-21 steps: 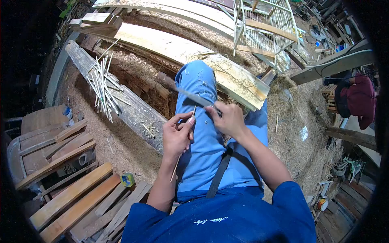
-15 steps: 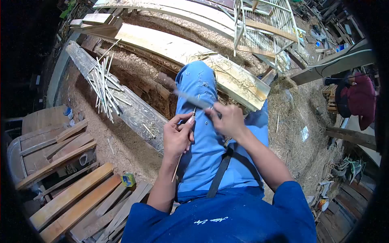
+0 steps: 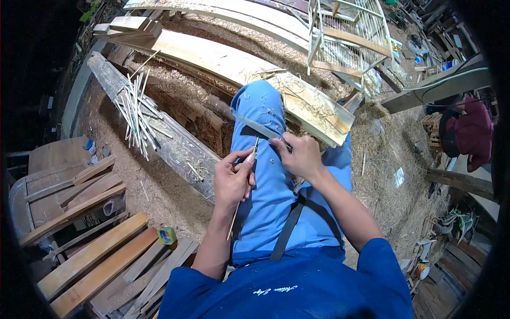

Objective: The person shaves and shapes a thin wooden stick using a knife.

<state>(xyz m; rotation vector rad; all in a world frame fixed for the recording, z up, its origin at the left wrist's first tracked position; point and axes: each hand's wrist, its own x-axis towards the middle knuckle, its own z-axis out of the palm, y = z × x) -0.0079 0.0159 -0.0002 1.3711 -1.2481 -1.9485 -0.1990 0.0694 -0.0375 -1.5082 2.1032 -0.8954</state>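
Observation:
My left hand (image 3: 232, 176) is closed around a thin wooden stick (image 3: 232, 220), whose tip pokes up past the fingertips above my thigh. In my right hand (image 3: 300, 156) is a knife (image 3: 253, 124), its blade pointing up and left over my knee. The blade lies just above the stick's tip, with a small gap between them. Curled shavings cling to the blue trousers (image 3: 258, 98) under both hands. A bundle of similar thin sticks (image 3: 139, 117) rests on a weathered plank (image 3: 175, 139) to the left.
Wide boards (image 3: 212, 57) strewn with shavings lie beyond my knee. A frame of thin bars (image 3: 348, 40) stands at the upper right. Stacked planks (image 3: 98, 258) and a tape measure (image 3: 168, 235) are lower left. Someone in a maroon top (image 3: 473, 133) is at the right.
The knife blade has shifted slightly and now shows sharply instead of blurred, apart from the stick's tip. My left hand has kept nearly the same place.

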